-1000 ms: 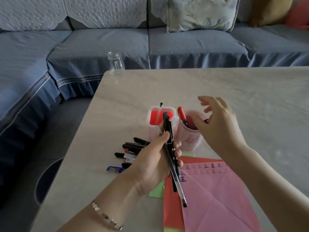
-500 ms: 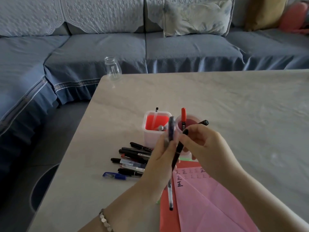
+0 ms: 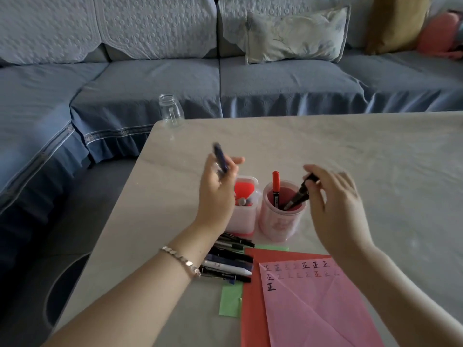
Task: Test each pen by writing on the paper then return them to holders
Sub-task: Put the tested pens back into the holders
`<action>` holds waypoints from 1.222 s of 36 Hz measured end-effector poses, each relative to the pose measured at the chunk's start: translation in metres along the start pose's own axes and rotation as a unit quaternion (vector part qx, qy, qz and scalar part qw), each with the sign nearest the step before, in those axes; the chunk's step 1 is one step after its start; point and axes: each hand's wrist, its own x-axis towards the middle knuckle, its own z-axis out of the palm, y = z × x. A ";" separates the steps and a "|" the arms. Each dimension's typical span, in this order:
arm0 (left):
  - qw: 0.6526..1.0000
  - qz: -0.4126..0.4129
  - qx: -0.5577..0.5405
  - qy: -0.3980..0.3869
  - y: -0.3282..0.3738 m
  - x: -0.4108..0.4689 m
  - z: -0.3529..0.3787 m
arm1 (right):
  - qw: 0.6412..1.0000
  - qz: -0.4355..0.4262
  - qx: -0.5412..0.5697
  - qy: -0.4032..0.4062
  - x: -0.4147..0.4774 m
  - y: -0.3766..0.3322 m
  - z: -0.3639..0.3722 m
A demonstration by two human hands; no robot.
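Observation:
My left hand [image 3: 218, 190] is raised over the square pink holder [image 3: 246, 216] and grips a dark blue pen [image 3: 221, 159] that points up and away. My right hand [image 3: 335, 204] holds the top of a black pen [image 3: 299, 195], tilted, with its lower end inside the round pink holder [image 3: 280, 221]. A red pen [image 3: 275, 187] stands upright in that round holder. Several pens [image 3: 229, 261] lie on the table beside my left wrist. The pink paper [image 3: 320, 304] with written characters lies on red paper near the front edge.
A clear glass jar [image 3: 171, 110] stands at the table's far left corner. A green paper strip [image 3: 230, 300] pokes out under the red sheet. A blue sofa with cushions [image 3: 295, 33] runs behind and to the left of the beige table [image 3: 375, 159].
My hands have separated: the left rose and moved left with the blue pen, the right carried the black pen over to the round holder and lowered its tip in.

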 end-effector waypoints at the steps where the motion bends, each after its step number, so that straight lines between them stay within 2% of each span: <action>1: 0.999 -0.031 0.019 -0.025 -0.010 -0.001 0.000 | 1.000 0.003 -0.010 -0.007 -0.004 0.002 0.004; 3: 0.996 -0.062 0.042 -0.042 -0.021 -0.004 -0.003 | 1.000 0.000 -0.028 -0.010 -0.013 0.006 0.012; 7: 0.991 -0.029 0.131 -0.016 -0.026 -0.007 -0.016 | 0.997 -0.017 -0.068 -0.025 -0.024 0.013 0.021; 9: 0.985 0.019 0.170 -0.021 -0.027 -0.009 -0.025 | 0.996 -0.017 -0.079 -0.028 -0.025 0.015 0.023; 13: 0.961 0.075 0.250 -0.096 -0.028 -0.006 -0.036 | 0.997 -0.013 -0.074 -0.031 -0.024 0.012 0.024; 17: 0.900 0.097 0.373 -0.204 -0.030 0.000 -0.039 | 0.998 -0.049 -0.024 -0.037 -0.031 -0.005 0.023; 19: 0.889 0.095 0.388 -0.225 -0.029 -0.002 -0.045 | 0.995 -0.082 0.011 -0.051 -0.037 -0.018 0.022; 22: 0.914 0.095 0.347 -0.187 -0.022 -0.017 -0.061 | 0.985 -0.112 0.034 -0.131 -0.050 -0.034 0.029; 25: 0.921 0.057 0.346 -0.169 -0.028 -0.042 -0.083 | 0.958 -0.099 0.012 -0.270 -0.062 -0.046 0.043; 28: 0.902 0.046 0.390 -0.180 -0.046 -0.069 -0.108 | 0.928 -0.083 -0.011 -0.362 -0.072 -0.053 0.064; 34: 0.836 0.022 0.478 -0.269 -0.070 -0.107 -0.148 | 0.887 -0.092 -0.103 -0.440 -0.084 -0.064 0.093; 41: 0.864 -0.029 0.458 -0.207 -0.072 -0.106 -0.138 | 0.854 -0.092 -0.194 -0.474 -0.081 -0.076 0.106; 44: 0.881 -0.049 0.430 -0.192 -0.072 -0.106 -0.135 | 0.869 -0.116 -0.211 -0.432 -0.085 -0.077 0.113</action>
